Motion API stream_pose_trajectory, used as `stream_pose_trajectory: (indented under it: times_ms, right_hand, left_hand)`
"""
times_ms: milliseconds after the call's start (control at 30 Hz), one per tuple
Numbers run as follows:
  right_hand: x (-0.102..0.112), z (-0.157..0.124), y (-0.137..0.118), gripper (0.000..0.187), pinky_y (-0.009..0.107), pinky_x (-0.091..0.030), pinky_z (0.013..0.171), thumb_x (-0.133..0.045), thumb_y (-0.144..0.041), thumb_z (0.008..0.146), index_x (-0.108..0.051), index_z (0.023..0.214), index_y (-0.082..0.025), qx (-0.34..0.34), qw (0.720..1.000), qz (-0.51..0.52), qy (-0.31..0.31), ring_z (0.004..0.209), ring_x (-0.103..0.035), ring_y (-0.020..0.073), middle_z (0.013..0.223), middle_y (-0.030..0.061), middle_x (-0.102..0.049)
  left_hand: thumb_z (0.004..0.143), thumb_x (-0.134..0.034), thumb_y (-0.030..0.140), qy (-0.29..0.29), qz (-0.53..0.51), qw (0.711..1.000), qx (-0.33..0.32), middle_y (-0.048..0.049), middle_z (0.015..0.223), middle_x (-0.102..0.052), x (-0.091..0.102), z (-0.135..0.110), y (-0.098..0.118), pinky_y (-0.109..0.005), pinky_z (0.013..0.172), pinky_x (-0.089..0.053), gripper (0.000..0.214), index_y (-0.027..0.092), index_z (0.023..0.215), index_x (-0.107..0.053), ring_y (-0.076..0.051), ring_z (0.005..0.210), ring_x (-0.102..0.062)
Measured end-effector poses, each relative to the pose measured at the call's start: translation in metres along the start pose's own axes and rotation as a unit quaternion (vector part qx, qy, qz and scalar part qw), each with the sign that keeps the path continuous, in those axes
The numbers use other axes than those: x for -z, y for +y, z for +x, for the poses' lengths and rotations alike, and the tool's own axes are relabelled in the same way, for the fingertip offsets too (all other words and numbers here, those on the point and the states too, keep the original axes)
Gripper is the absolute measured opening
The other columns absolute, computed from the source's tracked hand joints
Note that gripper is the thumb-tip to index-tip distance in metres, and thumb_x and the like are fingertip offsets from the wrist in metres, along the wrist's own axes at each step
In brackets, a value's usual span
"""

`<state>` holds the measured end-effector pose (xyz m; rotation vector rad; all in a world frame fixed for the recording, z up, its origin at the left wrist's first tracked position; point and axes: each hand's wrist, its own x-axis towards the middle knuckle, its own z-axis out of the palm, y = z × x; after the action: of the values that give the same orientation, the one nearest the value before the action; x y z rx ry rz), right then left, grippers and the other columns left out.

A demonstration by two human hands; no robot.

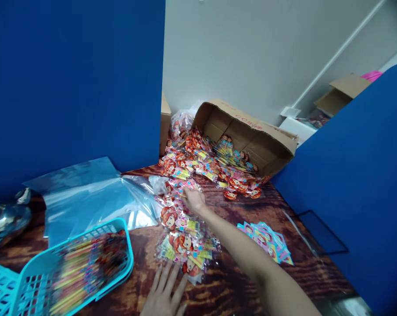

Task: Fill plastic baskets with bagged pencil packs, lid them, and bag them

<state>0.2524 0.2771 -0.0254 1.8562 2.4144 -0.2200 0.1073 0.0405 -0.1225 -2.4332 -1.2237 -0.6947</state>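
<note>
Several clear packets (182, 243) between the left hand (163, 295) and right grip (193, 200)

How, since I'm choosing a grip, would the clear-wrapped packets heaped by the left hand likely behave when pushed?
The packets would probably slide over one another, since they overlap and their wrapping looks glossy. That wrapping may bend or crinkle readily, as its clear edges look thin. Each looks small and flat, so probably light.

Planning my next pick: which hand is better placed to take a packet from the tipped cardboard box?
The right hand, I'd judge: it reaches forward over the packets, nearer the cardboard box. The left hand lies well back, spread at their near end.
</note>
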Motion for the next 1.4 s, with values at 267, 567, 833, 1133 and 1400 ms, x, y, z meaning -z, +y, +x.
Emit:
stream_pose_trajectory:
  times_ms: [267,567,833,1133,1400]
  right_hand:
    - [0.001,-0.038,0.045,0.049,0.032,-0.043,0.074,-0.044,-0.048,0.088,-0.043,0.130,-0.022,0.002,0.999,0.003,-0.040,0.104,-0.057,0.0268,0.118,0.0137,-0.058]
    - [0.000,-0.036,0.029,0.039,0.028,-0.044,0.085,-0.049,-0.043,0.086,-0.053,0.123,-0.030,0.157,0.985,0.007,-0.074,0.104,-0.058,0.0202,0.115,0.0030,-0.062]
    - [-0.007,0.025,0.033,0.047,0.040,-0.034,0.101,-0.049,-0.041,0.088,-0.046,0.132,-0.024,0.146,0.989,-0.007,-0.026,0.127,-0.036,0.0263,0.141,0.0094,-0.040]
    - [-0.030,-0.010,0.039,0.036,0.037,-0.036,0.099,-0.038,-0.032,0.093,-0.056,0.123,-0.024,0.122,0.992,0.022,-0.009,0.116,-0.048,0.0230,0.130,0.0075,-0.053]
    - [-0.028,-0.013,0.063,0.044,0.033,-0.036,0.098,-0.032,-0.034,0.097,-0.042,0.136,-0.019,0.051,0.995,0.081,0.028,0.118,-0.048,0.0210,0.128,0.0119,-0.053]
  left_hand:
    - [0.083,-0.052,0.050,-0.003,-0.004,1.000,0.017,-0.0082,0.128,-0.054,-0.001,-0.001,0.002,-0.040,0.102,-0.029,0.051,0.029,0.130,-0.050,-0.027,0.118,-0.046]
    - [0.080,-0.055,0.034,-0.029,0.014,0.999,0.031,-0.0086,0.126,-0.056,-0.004,-0.010,0.006,-0.034,0.089,-0.041,0.056,0.025,0.134,-0.045,-0.025,0.112,-0.050]
    - [0.080,-0.055,0.036,-0.024,0.048,0.998,0.027,-0.0088,0.121,-0.059,-0.007,-0.007,0.009,-0.033,0.088,-0.040,0.059,0.026,0.137,-0.041,-0.024,0.109,-0.052]
    - [0.079,-0.053,0.035,-0.029,0.069,0.997,0.010,-0.0074,0.121,-0.060,-0.009,-0.013,0.005,-0.032,0.087,-0.043,0.055,0.025,0.133,-0.046,-0.023,0.110,-0.054]
    - [0.076,-0.057,0.035,-0.050,0.052,0.997,0.022,-0.0108,0.125,-0.057,0.001,-0.009,0.007,-0.037,0.090,-0.042,0.063,0.024,0.136,-0.042,-0.028,0.115,-0.051]
